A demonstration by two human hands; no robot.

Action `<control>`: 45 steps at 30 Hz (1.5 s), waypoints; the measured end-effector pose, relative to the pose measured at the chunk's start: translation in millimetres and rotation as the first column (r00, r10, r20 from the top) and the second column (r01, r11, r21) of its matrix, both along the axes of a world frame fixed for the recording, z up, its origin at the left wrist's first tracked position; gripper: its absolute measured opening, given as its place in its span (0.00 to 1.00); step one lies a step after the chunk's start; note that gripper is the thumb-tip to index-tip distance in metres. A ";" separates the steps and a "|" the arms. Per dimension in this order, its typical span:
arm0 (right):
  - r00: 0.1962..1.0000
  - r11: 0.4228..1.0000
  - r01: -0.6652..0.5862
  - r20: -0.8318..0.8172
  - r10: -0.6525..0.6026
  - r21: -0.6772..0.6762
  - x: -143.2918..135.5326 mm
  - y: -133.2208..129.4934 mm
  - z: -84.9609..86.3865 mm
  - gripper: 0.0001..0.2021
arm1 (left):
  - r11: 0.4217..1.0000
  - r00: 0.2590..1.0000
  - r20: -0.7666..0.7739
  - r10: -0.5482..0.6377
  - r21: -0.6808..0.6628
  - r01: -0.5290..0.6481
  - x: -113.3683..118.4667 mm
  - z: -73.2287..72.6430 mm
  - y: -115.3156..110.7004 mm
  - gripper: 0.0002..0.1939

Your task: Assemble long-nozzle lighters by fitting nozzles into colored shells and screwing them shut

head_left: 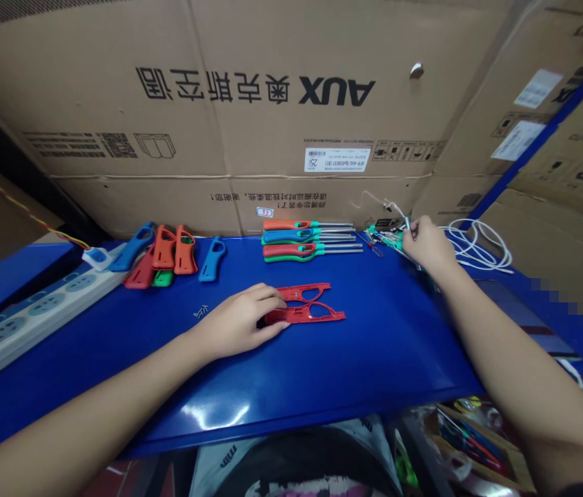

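Two red plastic shell halves (304, 314) lie side by side on the blue table (353, 366). My left hand (247, 321) rests over their left ends, its fingers curled onto them. At the right back, my right hand (428, 245) pinches a thin metal piece (408, 222) above a heap of green-tipped metal parts (387, 238). Several assembled lighters (312, 250) with metal rods are stacked at the middle back. Blue, orange, red and green handle shells (174, 252) sit at the left, with one blue shell (212, 260) apart. Small screws (201, 312) lie left of my left hand.
A white power strip (37, 310) runs along the left edge. A large cardboard box (250, 131) stands behind the table. A coiled white cable (482, 245) and a dark flat device (524, 317) are at the right. Below the right edge is a bin of items (477, 442).
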State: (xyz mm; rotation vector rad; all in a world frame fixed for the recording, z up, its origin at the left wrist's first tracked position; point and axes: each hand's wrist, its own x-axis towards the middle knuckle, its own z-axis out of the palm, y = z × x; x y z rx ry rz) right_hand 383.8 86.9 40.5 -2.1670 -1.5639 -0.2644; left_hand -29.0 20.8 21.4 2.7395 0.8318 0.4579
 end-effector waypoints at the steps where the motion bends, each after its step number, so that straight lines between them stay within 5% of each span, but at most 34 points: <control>1: 0.999 0.999 -0.021 -0.035 0.023 0.046 -1.1 0.1 0.5 0.08 | 1.000 1.000 -0.028 0.005 0.014 -0.004 -0.4 1.9 0.0 0.12; 4: 0.979 0.968 -0.153 -0.104 0.176 0.198 -7.1 -0.3 0.9 0.05 | 0.998 0.992 -0.118 0.034 0.057 -0.027 -2.8 9.7 -0.4 0.11; 8: 0.908 0.858 -0.397 0.003 0.419 0.326 -21.5 -5.5 -1.4 0.06 | 0.994 0.972 -0.216 0.091 0.072 -0.077 -7.5 20.2 -0.4 0.11; 18: 0.669 0.650 -0.742 0.222 0.709 0.164 -73.5 -28.0 -12.6 0.06 | 0.987 0.954 -0.253 0.159 0.027 -0.158 -18.3 26.2 5.8 0.11; 24: 0.593 0.574 -0.799 0.084 0.800 0.179 -110.9 -48.1 -11.7 0.06 | 0.975 0.974 0.055 0.219 -0.038 -0.217 -14.1 18.1 8.7 0.17; 29: 0.552 0.548 -0.821 -0.023 0.833 0.157 -136.9 -70.3 -16.1 0.05 | 0.956 0.873 0.392 0.290 -0.165 -0.244 -3.5 1.2 6.8 0.28; 36: 0.476 0.495 -0.859 -0.149 0.866 0.129 -133.4 -64.9 -29.5 0.06 | 0.958 0.878 0.397 0.265 -0.211 -0.194 1.7 -8.3 2.7 0.21; 45: 0.446 0.492 -0.860 -0.269 0.854 0.136 -121.9 -56.2 -29.1 0.08 | 0.978 0.866 0.463 0.188 -0.167 -0.123 6.4 -8.3 -4.8 0.19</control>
